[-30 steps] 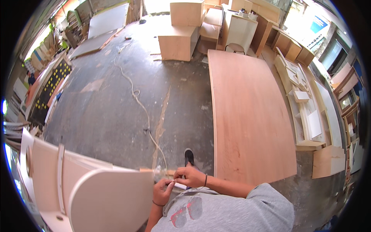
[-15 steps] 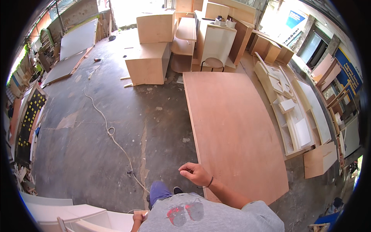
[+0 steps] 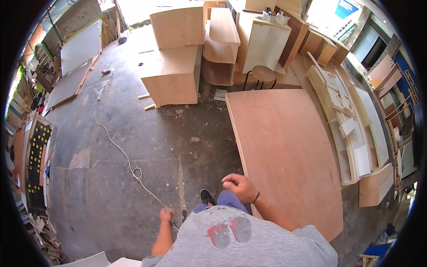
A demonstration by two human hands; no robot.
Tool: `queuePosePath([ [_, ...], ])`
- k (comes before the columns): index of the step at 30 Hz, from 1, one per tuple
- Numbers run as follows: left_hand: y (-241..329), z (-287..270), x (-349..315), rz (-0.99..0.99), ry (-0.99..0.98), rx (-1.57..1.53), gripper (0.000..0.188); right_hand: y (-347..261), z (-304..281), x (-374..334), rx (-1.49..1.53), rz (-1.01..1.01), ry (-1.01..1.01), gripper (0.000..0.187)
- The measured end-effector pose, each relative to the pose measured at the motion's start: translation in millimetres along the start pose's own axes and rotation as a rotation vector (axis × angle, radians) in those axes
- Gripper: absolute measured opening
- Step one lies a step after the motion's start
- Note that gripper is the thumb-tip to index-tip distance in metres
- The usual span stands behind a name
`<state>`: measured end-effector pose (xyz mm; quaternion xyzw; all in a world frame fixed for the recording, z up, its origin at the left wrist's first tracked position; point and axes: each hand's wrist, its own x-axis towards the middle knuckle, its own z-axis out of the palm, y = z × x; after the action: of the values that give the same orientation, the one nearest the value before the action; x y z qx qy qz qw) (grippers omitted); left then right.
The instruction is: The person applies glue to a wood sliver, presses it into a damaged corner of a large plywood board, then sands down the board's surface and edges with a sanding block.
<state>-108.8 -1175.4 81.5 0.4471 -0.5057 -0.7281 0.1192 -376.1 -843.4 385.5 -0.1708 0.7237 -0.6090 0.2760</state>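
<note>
L hand point(image 3: 167, 215) & R hand point(image 3: 240, 188) were tog. — now apart, L by cord point(image 3: 116, 144), R nr L edge of big board point(image 3: 289, 155). White panels point(image 3: 91, 260) mostly outta view.

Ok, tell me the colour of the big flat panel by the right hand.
The panel is pinkish brown, best seen in the head view.

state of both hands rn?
Left hand: looks curled; whether it's closed on anything can't be told.
Right hand: loosely closed, nothing visible in it.
</note>
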Motion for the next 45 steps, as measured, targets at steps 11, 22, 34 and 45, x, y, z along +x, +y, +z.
queuePosePath([
  [11,178,213,252,0.196,-0.064,0.509,0.015,26,-124,209,0.291,0.140,0.432,0.010],
  [22,179,252,296,-0.659,-0.075,0.735,0.007,-54,-241,490,0.218,-0.078,0.454,0.009],
  [34,368,474,576,-0.175,-0.206,0.404,0.019,-92,-357,698,0.094,-0.111,0.782,0.010],
  [45,403,548,663,-0.066,-0.042,0.178,0.033,-123,-591,858,0.039,-0.245,1.064,0.010],
])
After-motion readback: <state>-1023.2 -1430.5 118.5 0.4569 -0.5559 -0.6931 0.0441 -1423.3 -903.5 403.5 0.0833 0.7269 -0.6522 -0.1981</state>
